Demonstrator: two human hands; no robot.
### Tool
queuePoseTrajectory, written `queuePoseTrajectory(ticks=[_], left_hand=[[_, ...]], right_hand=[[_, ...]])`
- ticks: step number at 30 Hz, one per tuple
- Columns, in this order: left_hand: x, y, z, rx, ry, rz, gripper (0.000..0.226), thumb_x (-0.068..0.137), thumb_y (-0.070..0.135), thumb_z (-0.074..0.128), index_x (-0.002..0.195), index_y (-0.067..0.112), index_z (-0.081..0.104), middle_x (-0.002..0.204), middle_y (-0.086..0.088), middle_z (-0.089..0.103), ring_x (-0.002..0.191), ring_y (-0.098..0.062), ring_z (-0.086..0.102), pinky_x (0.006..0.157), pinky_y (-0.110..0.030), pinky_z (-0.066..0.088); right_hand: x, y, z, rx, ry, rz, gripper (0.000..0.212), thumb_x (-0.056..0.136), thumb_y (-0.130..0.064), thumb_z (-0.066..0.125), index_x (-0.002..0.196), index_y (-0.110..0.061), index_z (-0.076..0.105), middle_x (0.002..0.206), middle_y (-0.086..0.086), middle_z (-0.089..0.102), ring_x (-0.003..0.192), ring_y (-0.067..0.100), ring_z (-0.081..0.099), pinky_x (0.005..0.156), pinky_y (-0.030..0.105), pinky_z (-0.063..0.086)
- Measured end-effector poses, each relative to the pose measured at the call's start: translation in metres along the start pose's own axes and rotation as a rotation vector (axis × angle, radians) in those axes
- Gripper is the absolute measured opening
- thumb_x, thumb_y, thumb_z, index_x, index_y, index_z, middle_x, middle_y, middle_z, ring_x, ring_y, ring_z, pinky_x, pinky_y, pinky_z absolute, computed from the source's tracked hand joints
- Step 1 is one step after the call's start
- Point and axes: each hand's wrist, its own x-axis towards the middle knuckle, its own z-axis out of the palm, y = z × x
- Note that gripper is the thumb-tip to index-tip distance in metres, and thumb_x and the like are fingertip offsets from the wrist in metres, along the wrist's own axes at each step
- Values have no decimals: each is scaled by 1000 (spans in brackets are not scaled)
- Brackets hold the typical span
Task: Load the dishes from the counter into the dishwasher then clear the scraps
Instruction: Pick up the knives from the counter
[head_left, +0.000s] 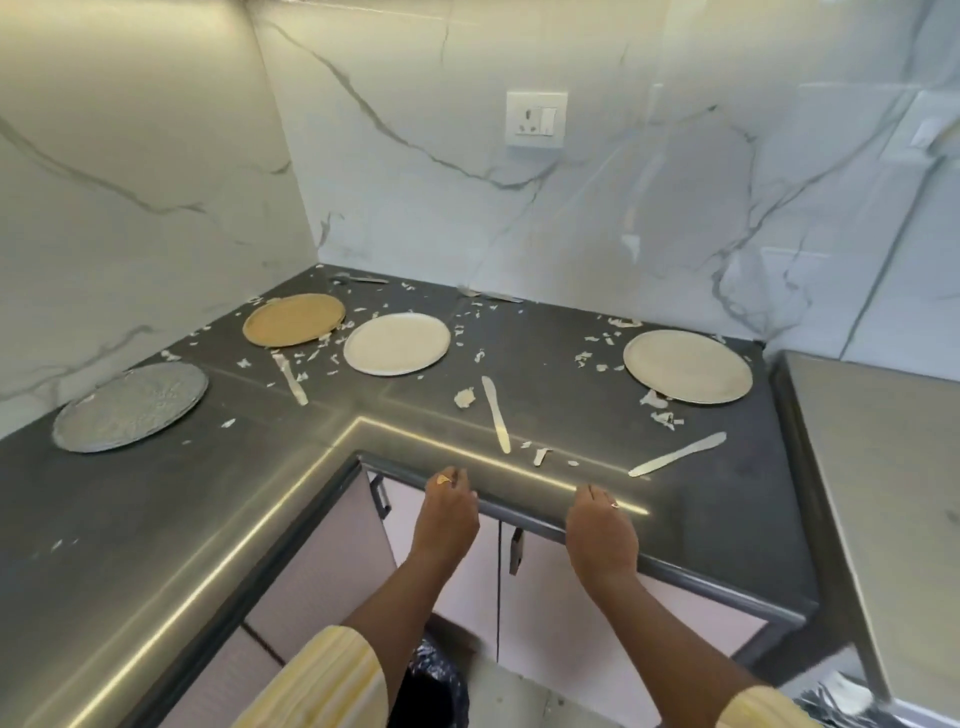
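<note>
Grey worktop (156, 519) bears scattered scraps (465, 397), knives (496, 415) and plates (396, 344); left hand (449, 512) and right hand (602, 535) rest at its edge, loosely curled, empty.

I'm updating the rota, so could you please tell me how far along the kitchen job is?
Done: nothing visibly. The grey plate, tan plate, white plate and beige plate lie on the counter among knives and scraps. In hand: nothing; left hand and right hand are empty at its edge. Left: everything.

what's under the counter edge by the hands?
Closed pale pink cabinet doors with dark handles, and on the floor what looks like a bin lined with a black bag. The doors hide the cabinets' insides.
</note>
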Motion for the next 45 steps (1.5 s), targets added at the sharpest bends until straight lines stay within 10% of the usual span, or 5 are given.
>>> queuePoseTrajectory(ticks=[4, 12, 28, 45], left_hand=[[58, 21, -4, -195, -52, -114, 30, 99, 9, 33, 117, 3, 56, 116, -11, 57, 108, -24, 51, 88, -30, 40], [140, 43, -2, -186, -109, -322, 31, 97, 22, 44, 110, -1, 59, 113, -20, 60, 104, -33, 59, 83, -36, 46], [180, 50, 4, -33, -179, -479, 23, 92, 7, 45, 112, 4, 55, 115, -13, 58, 108, -30, 59, 78, -33, 49], [214, 46, 8, 92, -311, -523, 39, 90, 12, 49, 128, 4, 51, 133, -13, 48, 123, -29, 46, 93, -34, 47]], right_hand=[[34, 37, -7, 74, -3, 327, 22, 93, -7, 40, 103, -8, 60, 102, 11, 65, 97, 27, 62, 76, 33, 49], [120, 89, -2, 304, -65, 847, 36, 95, -24, 45, 113, 4, 58, 115, 24, 54, 103, 37, 53, 78, 40, 47], [165, 108, -19, 444, -249, 1112, 26, 89, -4, 44, 104, 11, 59, 101, 24, 63, 97, 39, 61, 83, 45, 53], [158, 113, -14, 103, -376, 790, 26, 89, -9, 50, 111, -6, 64, 109, 8, 65, 103, 24, 62, 74, 30, 51]])
